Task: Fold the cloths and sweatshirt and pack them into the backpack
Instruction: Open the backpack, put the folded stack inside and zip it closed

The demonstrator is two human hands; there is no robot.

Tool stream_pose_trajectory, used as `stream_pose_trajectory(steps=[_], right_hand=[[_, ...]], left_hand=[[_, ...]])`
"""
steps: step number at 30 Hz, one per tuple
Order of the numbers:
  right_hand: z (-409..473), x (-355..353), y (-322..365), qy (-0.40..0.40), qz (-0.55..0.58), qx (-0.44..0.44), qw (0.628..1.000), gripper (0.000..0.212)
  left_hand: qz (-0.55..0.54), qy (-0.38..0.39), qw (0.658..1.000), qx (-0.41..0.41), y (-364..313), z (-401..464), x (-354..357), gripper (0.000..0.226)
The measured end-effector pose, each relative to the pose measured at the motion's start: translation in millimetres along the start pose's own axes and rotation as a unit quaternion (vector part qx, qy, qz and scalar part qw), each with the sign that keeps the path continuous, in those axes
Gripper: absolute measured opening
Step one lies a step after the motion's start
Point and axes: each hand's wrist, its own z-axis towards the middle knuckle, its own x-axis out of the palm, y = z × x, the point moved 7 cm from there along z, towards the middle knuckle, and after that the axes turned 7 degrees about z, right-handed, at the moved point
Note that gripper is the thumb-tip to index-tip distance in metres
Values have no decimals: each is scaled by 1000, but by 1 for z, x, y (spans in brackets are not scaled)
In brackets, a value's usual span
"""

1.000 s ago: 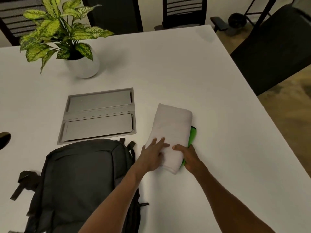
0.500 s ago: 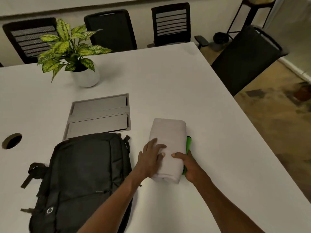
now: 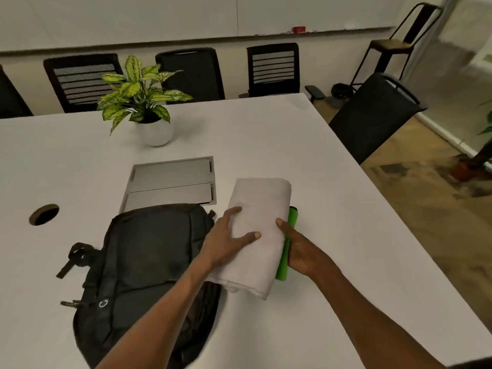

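A folded white cloth [image 3: 258,209] lies stacked on a folded green cloth [image 3: 288,235], of which only the right edge shows. My left hand [image 3: 226,241] grips the stack's left side, thumb on top. My right hand [image 3: 300,249] holds its right side, fingers under the green cloth. The near end of the stack is raised off the white table [image 3: 332,209] and overlaps the edge of the dark grey backpack [image 3: 149,262], which lies flat and shut to the left. No sweatshirt is visible.
A potted plant [image 3: 149,107] stands at the back of the table. A grey cable hatch [image 3: 173,182] sits just beyond the backpack, and a round cable hole [image 3: 44,214] lies at the left. Black chairs [image 3: 274,70] line the far and right sides.
Both hands have closed around the stacked cloths and lifted the near end toward me and slightly left. The camera has tilted up, showing more of the room.
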Motion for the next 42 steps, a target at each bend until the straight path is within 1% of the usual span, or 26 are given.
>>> stream_pose_trajectory(steps=[4, 7, 9, 12, 16, 19, 21, 23, 24, 26, 27, 28, 29, 30, 31, 32, 34, 35, 37, 39, 42], right_hand=[[-19, 25, -32, -1, 17, -39, 999, 81], [-38, 46, -58, 5, 21, -67, 998, 87], [-51, 59, -78, 0, 22, -86, 996, 83], [-68, 77, -110, -5, 14, -115, 993, 62], [-84, 91, -156, -43, 32, -133, 990, 64], [-93, 95, -185, -53, 68, -157, 984, 58], [-97, 98, -199, -52, 77, -168, 981, 59], [-102, 94, -207, -67, 85, -171, 979, 63], [-104, 91, -209, -82, 89, -175, 977, 64], [-110, 84, -211, -109, 85, -188, 972, 68], [-113, 79, -211, -119, 84, -192, 971, 71], [-115, 74, -210, -126, 85, -193, 969, 72], [-117, 69, -209, -134, 89, -193, 968, 70], [-118, 63, -207, -139, 96, -193, 967, 66], [-118, 58, -205, -145, 103, -193, 965, 62], [-119, 53, -202, -149, 111, -193, 963, 58], [-120, 44, -194, -151, 117, -195, 962, 53], [-121, 41, -190, -150, 117, -195, 962, 51], [-125, 33, -183, -149, 116, -191, 963, 49], [-127, 24, -177, -152, 109, -184, 965, 49], [-127, 12, -171, -153, 94, -170, 969, 51]], left_hand=[[19, 11, 999, 27, 1, -34, -18, 86], [7, 26, 999, 42, 11, -61, -31, 85], [5, 35, 998, 56, 20, -80, -40, 83], [23, 45, 996, 72, 31, -111, -54, 81], [54, 70, 992, 93, 48, -143, -70, 74], [72, 86, 988, 102, 58, -157, -77, 54], [71, 103, 987, 103, 65, -165, -77, 45], [41, 130, 985, 105, 69, -171, -76, 41], [4, 148, 984, 101, 72, -171, -77, 38], [-117, 178, 975, 58, 78, -173, -82, 31], [-181, 174, 968, 22, 85, -173, -83, 28], [-230, 152, 961, -15, 97, -171, -83, 27], [-252, 115, 959, -50, 113, -169, -83, 26], [-245, 77, 963, -77, 130, -167, -82, 24], [-202, 55, 973, -93, 148, -166, -80, 22], [-141, 58, 984, -91, 163, -165, -75, 19], [11, 90, 993, -69, 185, -167, -63, 13], [93, 95, 989, -60, 193, -168, -58, 12], [233, 105, 967, -23, 206, -170, -47, 20], [311, 124, 942, 2, 216, -172, -34, 27], [337, 117, 934, -21, 228, -175, -25, 36]])
